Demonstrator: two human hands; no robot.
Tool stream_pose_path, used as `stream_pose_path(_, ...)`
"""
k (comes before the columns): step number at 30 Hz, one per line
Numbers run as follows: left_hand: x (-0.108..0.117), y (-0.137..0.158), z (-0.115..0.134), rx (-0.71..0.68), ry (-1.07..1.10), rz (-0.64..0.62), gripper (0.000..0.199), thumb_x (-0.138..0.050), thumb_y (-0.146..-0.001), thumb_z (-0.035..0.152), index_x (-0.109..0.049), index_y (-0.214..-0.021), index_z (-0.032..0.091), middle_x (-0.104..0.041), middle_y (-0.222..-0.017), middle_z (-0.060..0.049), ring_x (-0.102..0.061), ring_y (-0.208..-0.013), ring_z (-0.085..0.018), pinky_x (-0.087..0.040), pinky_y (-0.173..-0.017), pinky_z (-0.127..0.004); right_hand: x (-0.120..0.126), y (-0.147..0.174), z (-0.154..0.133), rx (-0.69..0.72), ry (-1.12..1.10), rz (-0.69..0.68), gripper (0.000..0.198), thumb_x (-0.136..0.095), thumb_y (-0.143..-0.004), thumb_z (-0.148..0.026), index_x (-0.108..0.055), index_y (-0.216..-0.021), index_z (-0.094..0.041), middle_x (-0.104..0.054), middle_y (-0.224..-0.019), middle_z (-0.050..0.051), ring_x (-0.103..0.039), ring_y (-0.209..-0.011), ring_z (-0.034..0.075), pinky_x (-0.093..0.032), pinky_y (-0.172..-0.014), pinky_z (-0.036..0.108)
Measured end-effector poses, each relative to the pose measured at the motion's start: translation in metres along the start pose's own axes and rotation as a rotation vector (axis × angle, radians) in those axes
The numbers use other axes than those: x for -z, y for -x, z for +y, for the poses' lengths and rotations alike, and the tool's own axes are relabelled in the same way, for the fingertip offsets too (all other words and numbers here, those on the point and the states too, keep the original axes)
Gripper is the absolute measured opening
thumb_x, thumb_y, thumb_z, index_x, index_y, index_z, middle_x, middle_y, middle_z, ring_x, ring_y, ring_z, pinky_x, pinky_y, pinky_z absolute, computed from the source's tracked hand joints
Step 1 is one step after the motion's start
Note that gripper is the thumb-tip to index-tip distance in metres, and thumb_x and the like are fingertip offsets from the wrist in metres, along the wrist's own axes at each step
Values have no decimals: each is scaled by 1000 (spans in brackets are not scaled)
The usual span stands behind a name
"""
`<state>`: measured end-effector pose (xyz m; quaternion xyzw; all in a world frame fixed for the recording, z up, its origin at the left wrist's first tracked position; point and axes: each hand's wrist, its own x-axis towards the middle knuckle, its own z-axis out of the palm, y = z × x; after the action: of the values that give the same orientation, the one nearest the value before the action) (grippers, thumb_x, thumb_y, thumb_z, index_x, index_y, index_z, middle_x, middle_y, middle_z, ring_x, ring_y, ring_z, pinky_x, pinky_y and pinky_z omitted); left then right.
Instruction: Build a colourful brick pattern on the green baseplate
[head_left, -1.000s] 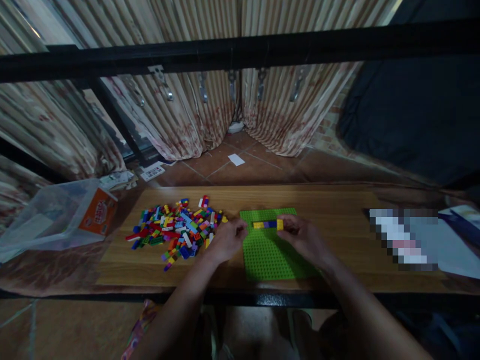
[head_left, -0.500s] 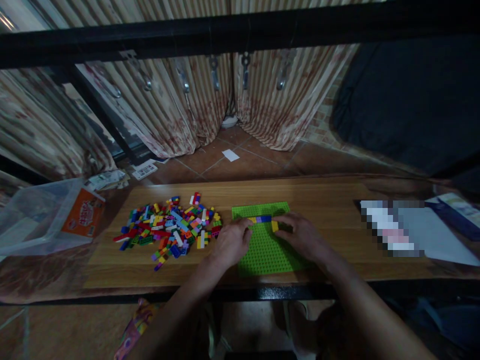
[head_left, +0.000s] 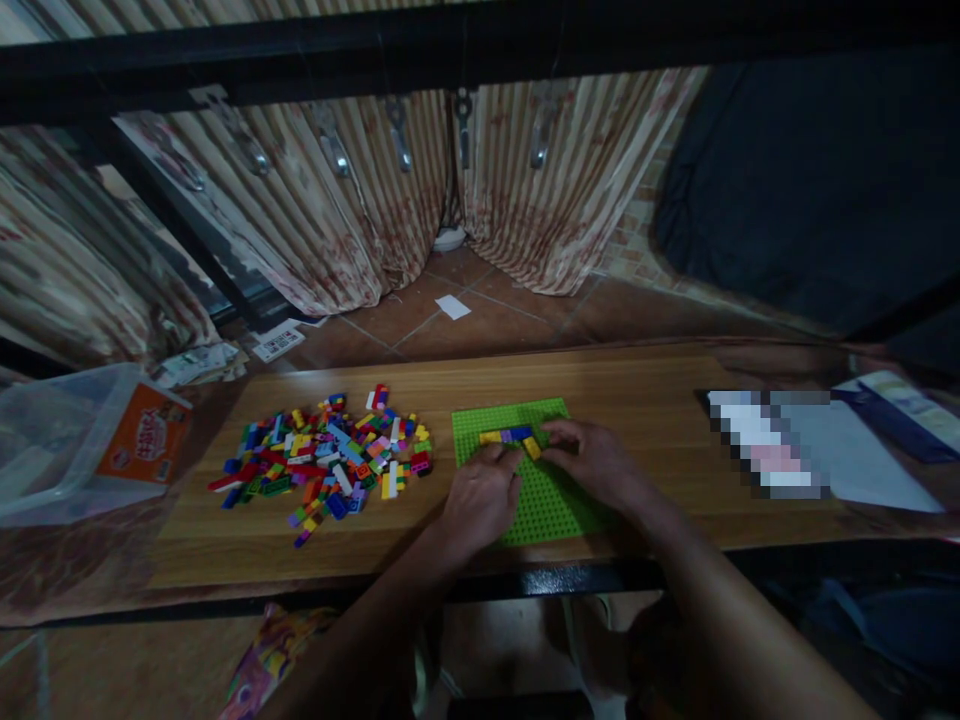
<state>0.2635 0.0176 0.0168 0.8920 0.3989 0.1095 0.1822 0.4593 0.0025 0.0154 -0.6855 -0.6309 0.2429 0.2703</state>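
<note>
One short row on baseplate, many loose pcs left; can't tell grip of R hand at yellow brick or of L hand

Two bare forearms extend forward: left hand, palm down, fingers bent; right hand, fingers curved inward.

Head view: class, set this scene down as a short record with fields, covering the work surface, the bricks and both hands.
Work surface: wooden tabletop
Green baseplate: on the tabletop
Brick row: yellow, purple, blue from left to right, on the baseplate
Yellow end brick: by the row's right end, at an angle to it
Left hand: over the baseplate, fingertips near the bricks; contact unclear
Right hand: fingertips at the yellow end brick; grip unclear
Loose bricks: mixed-colour pile, left of the baseplate
</note>
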Motion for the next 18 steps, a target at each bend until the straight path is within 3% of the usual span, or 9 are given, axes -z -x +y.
stream_pose_path(6,-7,-3,2,-13,-70,11,39,-49,-91,23,-48,-129,19,-56,-113,-8,-56,-102,-21,-49,-93,-36,-4,1,-5,-11,39,-20,18,-55,-83,-27,-71,-87,-21,-73,-86,4,-65,-78,19,-45,-73,31)
stream_pose_path(18,-8,-4,2,-5,-92,17,38,-49,-91,25,-49,-128,17,-56,-112,-8,-56,-102,-22,-49,-93,-36,-8,-2,-10,-83,39,-3,20,-56,-82,-32,-73,-80,-22,-74,-78,2,-65,-70,18,-42,-65,29)
